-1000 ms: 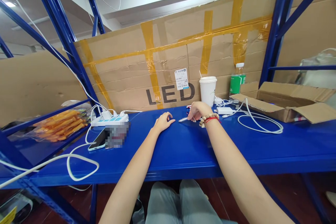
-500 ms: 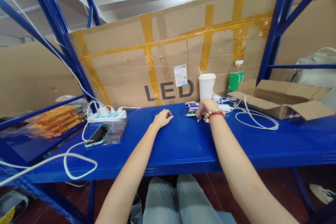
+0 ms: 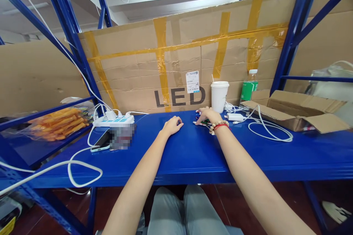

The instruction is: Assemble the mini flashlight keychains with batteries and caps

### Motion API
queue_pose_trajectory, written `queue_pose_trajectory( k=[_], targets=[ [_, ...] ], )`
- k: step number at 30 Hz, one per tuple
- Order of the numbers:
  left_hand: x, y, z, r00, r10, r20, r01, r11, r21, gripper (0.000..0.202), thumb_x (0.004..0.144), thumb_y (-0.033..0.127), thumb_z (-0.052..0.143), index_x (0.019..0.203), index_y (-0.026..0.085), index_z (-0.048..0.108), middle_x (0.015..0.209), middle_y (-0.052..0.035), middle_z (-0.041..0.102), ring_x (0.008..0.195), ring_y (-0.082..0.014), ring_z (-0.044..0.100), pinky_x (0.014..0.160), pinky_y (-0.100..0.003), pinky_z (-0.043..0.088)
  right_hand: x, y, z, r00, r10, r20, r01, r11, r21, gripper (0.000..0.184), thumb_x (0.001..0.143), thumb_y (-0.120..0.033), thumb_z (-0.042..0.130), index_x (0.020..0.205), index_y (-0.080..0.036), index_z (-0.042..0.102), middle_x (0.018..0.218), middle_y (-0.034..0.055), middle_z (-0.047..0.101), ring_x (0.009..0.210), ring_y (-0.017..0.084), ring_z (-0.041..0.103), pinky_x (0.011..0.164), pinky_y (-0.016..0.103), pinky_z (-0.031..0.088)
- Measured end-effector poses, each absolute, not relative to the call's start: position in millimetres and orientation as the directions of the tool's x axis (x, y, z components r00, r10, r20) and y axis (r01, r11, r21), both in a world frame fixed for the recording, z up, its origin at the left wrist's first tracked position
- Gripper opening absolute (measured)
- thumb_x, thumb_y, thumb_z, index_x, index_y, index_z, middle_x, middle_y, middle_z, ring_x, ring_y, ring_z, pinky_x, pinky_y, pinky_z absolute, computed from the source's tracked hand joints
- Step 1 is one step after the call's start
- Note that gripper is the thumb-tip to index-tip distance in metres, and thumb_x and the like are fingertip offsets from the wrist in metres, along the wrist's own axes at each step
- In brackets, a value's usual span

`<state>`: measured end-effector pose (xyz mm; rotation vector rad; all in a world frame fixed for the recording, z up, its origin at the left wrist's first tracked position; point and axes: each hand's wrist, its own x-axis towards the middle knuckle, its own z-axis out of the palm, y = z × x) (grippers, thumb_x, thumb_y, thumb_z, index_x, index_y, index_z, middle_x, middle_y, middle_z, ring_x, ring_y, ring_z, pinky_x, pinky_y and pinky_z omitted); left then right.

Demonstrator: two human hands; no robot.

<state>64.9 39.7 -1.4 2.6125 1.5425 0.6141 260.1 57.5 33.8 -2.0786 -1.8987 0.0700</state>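
Observation:
On the blue tabletop rests my left hand (image 3: pixel 171 126), loosely curled with a gap between thumb and forefinger and nothing in it. To the right, my right hand (image 3: pixel 209 115) reaches over a pile of pens (image 3: pixel 204 121), its thumb on the near side and its fingers on the far side. Most of the pile is hidden beneath the palm; a few coloured ends show at the edges. Beaded and red bracelets (image 3: pixel 220 126) circle that wrist. Just behind stands a white paper cup (image 3: pixel 219 95) with a lid and a straw.
A white charger (image 3: pixel 235 117) with coiled cable, a green-labelled bottle (image 3: pixel 249 87) and an opened cardboard box (image 3: pixel 292 123) are on the right. On the left lie a power strip (image 3: pixel 125 120), a phone (image 3: pixel 103 140) and looping white cables. Taped cardboard (image 3: pixel 132 73) forms the back.
My right hand has shifted left from the pens' right end and now covers most of the pile. My left hand stays on the table. The view has tilted slightly.

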Motion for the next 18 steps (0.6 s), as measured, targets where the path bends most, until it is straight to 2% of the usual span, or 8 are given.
queue_pose_trajectory(
  k=[1,3,6,9,13,18],
  targets=[
    [64.7,39.4,-1.4,0.426,0.849,0.312,0.831,-0.504,0.236,0.016,0.082,0.033,0.047,0.087,0.022,0.057,0.083,-0.0010,0.054,0.078,-0.0158,0.055,0.068,-0.026,0.045,254.3,54.5,31.5,0.086,0.986,0.145,0.964,-0.045,-0.263,0.089,0.036,-0.051,0.079,0.117,-0.023,0.055,0.127,0.0155,0.046,0.119,0.036,0.038,0.088,0.049,0.039],
    [64.4,39.2,-1.4,0.428,0.848,0.313,0.830,-0.506,0.234,0.016,0.082,0.033,0.047,0.087,0.021,0.057,0.083,-0.0013,0.054,0.079,-0.0162,0.055,0.069,-0.026,0.045,243.3,48.7,26.8,0.038,0.994,0.100,0.966,-0.010,-0.259,0.103,0.040,-0.062,0.074,0.131,-0.026,0.040,0.138,0.0138,0.033,0.128,0.035,0.027,0.096,0.050,0.030],
    [64.4,39.4,-1.3,0.431,0.847,0.312,0.830,-0.508,0.232,0.016,0.082,0.033,0.047,0.087,0.021,0.056,0.083,-0.0014,0.054,0.080,-0.0162,0.055,0.070,-0.026,0.045,232.7,44.0,19.0,0.001,0.999,0.054,0.973,0.011,-0.230,0.106,0.053,-0.070,0.062,0.140,-0.024,0.021,0.147,0.0128,0.015,0.134,0.035,0.005,0.104,0.053,0.012],
    [65.1,39.9,-1.5,0.432,0.847,0.310,0.830,-0.508,0.232,0.015,0.082,0.032,0.046,0.087,0.022,0.056,0.083,-0.0014,0.054,0.080,-0.0163,0.055,0.071,-0.027,0.045,233.0,45.3,10.5,0.041,0.997,0.069,0.972,-0.024,-0.235,0.093,0.067,-0.072,0.045,0.141,-0.021,0.020,0.147,0.0128,0.014,0.135,0.032,0.002,0.105,0.053,0.006],
    [66.0,40.5,-2.0,0.422,0.853,0.307,0.835,-0.498,0.236,0.015,0.082,0.033,0.047,0.087,0.022,0.056,0.084,-0.0015,0.054,0.080,-0.0162,0.055,0.072,-0.027,0.046,243.4,51.5,0.8,0.113,0.981,0.158,0.967,-0.072,-0.243,0.079,0.080,-0.067,0.023,0.140,-0.016,0.023,0.146,0.0149,0.018,0.135,0.030,0.003,0.104,0.053,-0.001],
    [65.3,40.5,-2.3,0.421,0.857,0.297,0.838,-0.493,0.234,0.015,0.082,0.033,0.047,0.087,0.022,0.056,0.085,-0.0018,0.055,0.081,-0.0166,0.055,0.072,-0.027,0.045,247.6,60.0,-5.5,0.186,0.934,0.306,0.971,-0.126,-0.205,0.073,0.082,-0.063,0.022,0.137,-0.016,0.031,0.144,0.0140,0.023,0.135,0.030,0.004,0.103,0.052,-0.003]
  ],
)
